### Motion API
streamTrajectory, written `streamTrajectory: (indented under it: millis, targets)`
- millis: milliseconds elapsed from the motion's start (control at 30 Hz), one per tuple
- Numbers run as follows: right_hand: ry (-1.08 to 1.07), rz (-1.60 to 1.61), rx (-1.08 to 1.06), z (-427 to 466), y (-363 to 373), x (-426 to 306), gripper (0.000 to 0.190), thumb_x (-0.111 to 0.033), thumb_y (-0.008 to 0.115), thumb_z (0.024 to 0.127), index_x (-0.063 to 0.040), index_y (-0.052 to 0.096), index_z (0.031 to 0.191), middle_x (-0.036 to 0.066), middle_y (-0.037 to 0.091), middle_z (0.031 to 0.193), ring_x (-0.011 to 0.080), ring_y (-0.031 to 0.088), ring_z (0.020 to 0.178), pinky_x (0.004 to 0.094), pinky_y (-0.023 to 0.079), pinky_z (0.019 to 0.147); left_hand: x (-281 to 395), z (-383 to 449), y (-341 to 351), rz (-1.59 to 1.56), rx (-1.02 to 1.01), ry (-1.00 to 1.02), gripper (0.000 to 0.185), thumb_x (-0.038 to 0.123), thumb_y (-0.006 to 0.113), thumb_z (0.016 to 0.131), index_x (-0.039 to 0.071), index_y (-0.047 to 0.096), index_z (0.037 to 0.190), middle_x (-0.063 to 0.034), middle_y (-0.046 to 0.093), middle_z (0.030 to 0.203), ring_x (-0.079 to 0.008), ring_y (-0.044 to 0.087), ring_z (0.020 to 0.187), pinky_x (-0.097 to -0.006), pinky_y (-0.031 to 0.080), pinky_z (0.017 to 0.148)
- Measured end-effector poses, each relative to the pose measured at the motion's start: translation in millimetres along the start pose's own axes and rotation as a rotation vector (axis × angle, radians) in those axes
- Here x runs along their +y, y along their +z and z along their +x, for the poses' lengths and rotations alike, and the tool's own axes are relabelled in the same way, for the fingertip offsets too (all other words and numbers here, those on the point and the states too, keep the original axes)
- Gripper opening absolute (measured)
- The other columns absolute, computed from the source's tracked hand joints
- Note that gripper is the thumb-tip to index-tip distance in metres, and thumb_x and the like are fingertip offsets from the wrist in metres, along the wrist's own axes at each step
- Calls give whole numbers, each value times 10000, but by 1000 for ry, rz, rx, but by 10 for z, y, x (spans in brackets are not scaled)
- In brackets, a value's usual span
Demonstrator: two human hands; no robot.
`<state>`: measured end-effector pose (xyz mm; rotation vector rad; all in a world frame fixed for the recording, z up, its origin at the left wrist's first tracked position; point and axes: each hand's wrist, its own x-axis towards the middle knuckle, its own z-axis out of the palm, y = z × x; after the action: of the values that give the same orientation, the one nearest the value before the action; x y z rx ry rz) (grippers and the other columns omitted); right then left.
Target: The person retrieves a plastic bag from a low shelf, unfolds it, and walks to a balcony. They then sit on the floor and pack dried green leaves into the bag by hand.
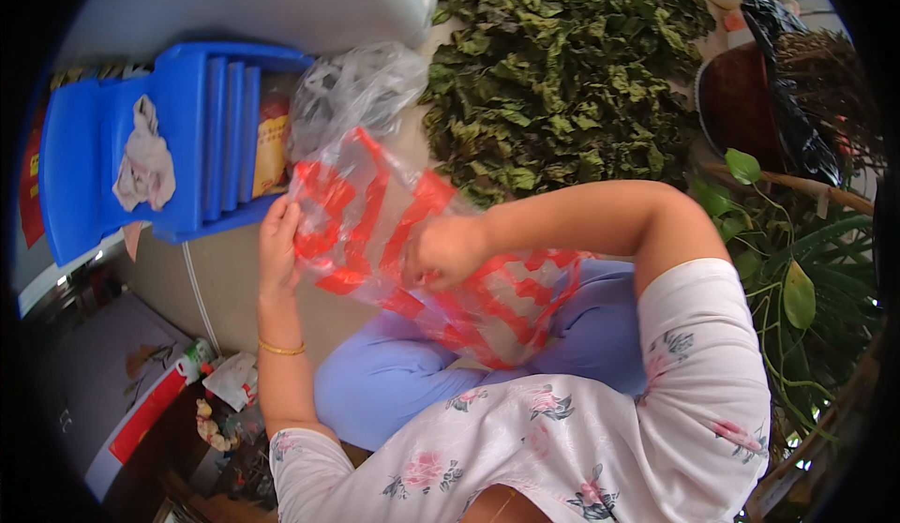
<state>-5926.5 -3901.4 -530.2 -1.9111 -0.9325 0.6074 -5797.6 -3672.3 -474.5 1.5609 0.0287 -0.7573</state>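
A clear plastic bag with red stripes [492, 298] spreads before me above my lap, crumpled and partly opened out. Its upper left edge is pinched between the thumb and fingers of my left hand [281, 238], which wears a gold bracelet at the wrist. My right hand [450, 252] lies at the middle of the bag, fingers curled and blurred; whether it grips the plastic or is inside the bag is unclear. Beyond the bag, a broad layer of wilted dark green leaves [562, 80] covers the floor.
At the left stands a blue plastic stool [183, 143] with a crumpled cloth [146, 161] on it. A clear plastic bag [351, 94] lies beside the stool. To the right are potted green plants [794, 270], a dark red basin [738, 108] and black plastic. Household items crowd the lower left.
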Motion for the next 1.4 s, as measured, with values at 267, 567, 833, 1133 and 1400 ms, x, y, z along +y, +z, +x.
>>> streamTrajectory:
  millis: [267,567,833,1133,1400]
  targets:
    - [770,-670,382,-1589,162,1142,798,-435,711,681,-219,363,1366,87,268,1461,319,189,1365,611,133,1051,323,-138,-577,331,79,-17,269,128,517,923,-10,550,1151,7,587,925,-42,505,754,-191,426,656]
    - [879,-745,440,-1532,169,1473,499,-277,610,772,-168,512,1250,76,268,1461,301,205,1360,593,148,1058,861,-175,-490,1045,287,115,315,71,541,873,4,561,1180,3,557,852,-43,438,688,-197,381,604]
    - [762,-682,1572,-2769,-323,1750,167,-216,632,721,-70,621,800,126,584,1077,306,515,1052,431,386,915,778,277,168,1194,230,171,361,45,568,832,26,556,1192,-75,591,898,-146,514,749,-281,438,710]
    - [1964,142,1512,-4295,-164,2650,720,-716,415,783,-292,389,1364,81,290,1450,367,343,1264,552,296,1002,723,266,1989,377,-236,518,536,48,565,801,55,432,1320,-113,363,1409,-260,360,1296,-395,287,1062]
    - [1582,-112,1357,-3247,-492,2012,581,-600,472,827,-177,560,1215,91,410,1371,331,452,1181,475,393,937,-1187,2087,2675,612,438,-6,674,334,591,839,12,315,1363,-231,329,1385,-367,327,1280,-423,283,1052]
